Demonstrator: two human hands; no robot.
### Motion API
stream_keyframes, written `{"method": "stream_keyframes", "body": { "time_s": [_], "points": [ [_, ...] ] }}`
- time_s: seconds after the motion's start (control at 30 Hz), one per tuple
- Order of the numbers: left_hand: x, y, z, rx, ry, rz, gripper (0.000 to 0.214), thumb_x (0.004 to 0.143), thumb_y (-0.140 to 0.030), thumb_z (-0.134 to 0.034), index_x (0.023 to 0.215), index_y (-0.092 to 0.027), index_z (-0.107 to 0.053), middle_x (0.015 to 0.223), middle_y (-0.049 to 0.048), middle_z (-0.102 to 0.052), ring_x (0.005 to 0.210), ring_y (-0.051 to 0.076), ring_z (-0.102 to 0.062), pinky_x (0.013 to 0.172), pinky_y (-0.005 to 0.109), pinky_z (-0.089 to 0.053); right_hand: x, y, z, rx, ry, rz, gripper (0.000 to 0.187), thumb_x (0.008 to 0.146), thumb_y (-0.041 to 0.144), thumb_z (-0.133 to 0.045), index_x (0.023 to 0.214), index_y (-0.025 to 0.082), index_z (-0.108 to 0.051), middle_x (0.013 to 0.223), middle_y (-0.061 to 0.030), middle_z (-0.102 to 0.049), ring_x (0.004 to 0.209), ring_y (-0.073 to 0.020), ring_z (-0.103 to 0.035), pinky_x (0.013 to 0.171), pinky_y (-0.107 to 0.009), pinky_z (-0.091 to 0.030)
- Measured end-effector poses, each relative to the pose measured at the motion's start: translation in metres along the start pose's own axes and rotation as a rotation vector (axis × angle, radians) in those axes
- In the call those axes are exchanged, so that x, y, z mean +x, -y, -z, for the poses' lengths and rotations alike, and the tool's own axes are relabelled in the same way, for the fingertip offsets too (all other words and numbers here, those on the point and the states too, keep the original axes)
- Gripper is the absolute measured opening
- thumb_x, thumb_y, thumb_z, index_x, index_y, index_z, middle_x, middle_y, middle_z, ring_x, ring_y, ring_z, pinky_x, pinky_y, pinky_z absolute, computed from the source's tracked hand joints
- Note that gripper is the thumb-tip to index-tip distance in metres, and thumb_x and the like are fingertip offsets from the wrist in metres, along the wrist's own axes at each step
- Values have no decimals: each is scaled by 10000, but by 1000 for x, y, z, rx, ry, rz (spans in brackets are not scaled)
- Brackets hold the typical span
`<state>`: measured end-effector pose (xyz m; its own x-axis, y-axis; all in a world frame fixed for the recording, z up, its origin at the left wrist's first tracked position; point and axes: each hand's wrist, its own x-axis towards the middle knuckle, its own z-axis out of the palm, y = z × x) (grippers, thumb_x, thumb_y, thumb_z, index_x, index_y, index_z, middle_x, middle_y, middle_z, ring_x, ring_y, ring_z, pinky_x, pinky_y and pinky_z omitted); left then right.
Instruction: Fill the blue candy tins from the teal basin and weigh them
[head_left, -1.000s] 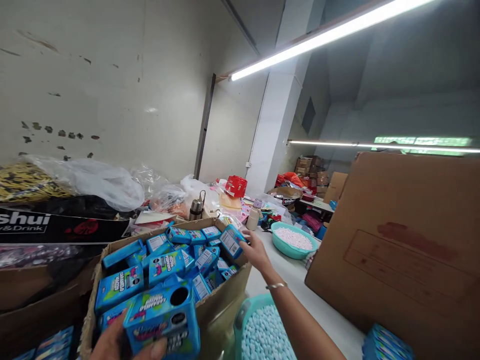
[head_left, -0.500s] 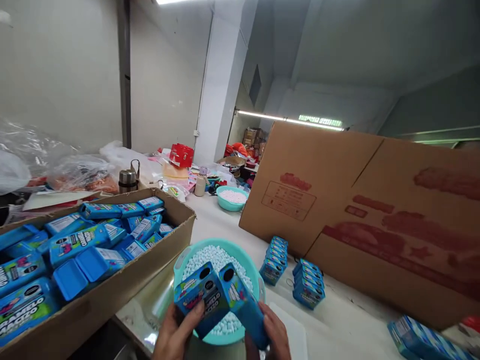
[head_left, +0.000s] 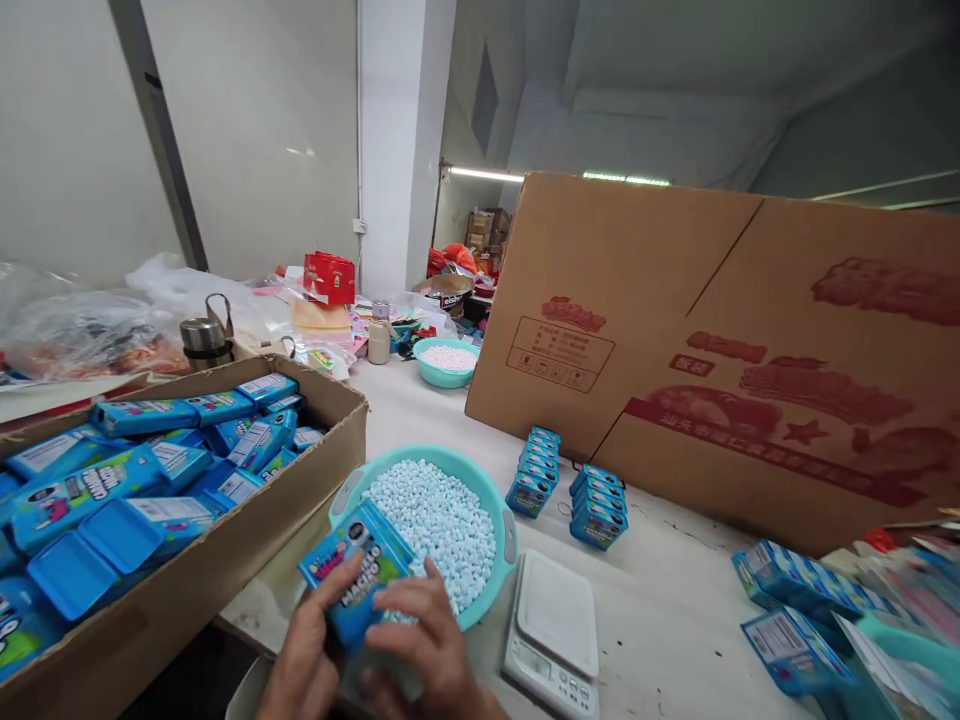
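My left hand (head_left: 307,625) grips a blue candy box (head_left: 360,565) with a printed green and white label, thumb across its front. The box is tilted and held over the near left edge of a turquoise basin (head_left: 504,525) full of small pale blue candies (head_left: 439,515). My right hand (head_left: 427,640) is at the right side of that box, fingers bent and apart. Its fingertips reach the box's edge; whether they press on it I cannot tell. A white digital scale (head_left: 555,630) lies right of the basin.
At left stands a carton (head_left: 300,495) of blue boxes, one with its lid open. Two rows of boxes (head_left: 534,470) stand before a large cardboard box (head_left: 720,350). More boxes (head_left: 799,650) lie at right. Behind are a second basin (head_left: 446,375) and a flask (head_left: 206,343).
Two boxes were in my hands; now only the left holds one, and my right fingers have spread. The view has shifted right and down, bringing the whole scale into sight.
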<state>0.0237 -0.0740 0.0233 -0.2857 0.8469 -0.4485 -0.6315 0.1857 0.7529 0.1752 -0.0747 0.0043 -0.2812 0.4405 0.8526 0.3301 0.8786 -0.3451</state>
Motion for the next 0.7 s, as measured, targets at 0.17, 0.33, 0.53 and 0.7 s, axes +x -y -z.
{"method": "stream_keyframes", "body": {
  "time_s": [0.17,0.33,0.53,0.7],
  "points": [
    [51,-48,-11,786,50,-565,669,565,-360,-798,1155,-190,-533,1058,85,-685,991,319,-662,843,429,-552,44,-100,12,27,213,-479,217,907,281,-559,1100,238,-648,1122,-82,-658,1098,-247,-561,993,-431,-424],
    [72,-54,-65,1988,416,-759,535,629,-123,-647,1155,-149,-549,1194,180,-622,1071,357,-624,891,453,-492,68,-183,-41,46,453,-507,237,849,236,-614,1055,217,-730,1083,-50,-670,1051,-224,-532,966,-339,-390],
    [109,-17,-110,2233,625,-516,532,299,16,-780,792,-144,-657,930,152,-714,922,403,-674,825,479,-528,53,-209,-60,172,525,-602,80,774,237,-685,791,176,-734,985,-31,-677,973,-176,-518,899,-273,-365],
    [126,-18,-105,2245,657,-472,499,281,-127,-834,741,-156,-642,824,145,-721,824,416,-679,727,463,-532,33,-223,-40,298,507,-843,267,815,321,-694,621,167,-595,640,38,-575,663,-127,-532,730,-294,-436]
  ]
}}
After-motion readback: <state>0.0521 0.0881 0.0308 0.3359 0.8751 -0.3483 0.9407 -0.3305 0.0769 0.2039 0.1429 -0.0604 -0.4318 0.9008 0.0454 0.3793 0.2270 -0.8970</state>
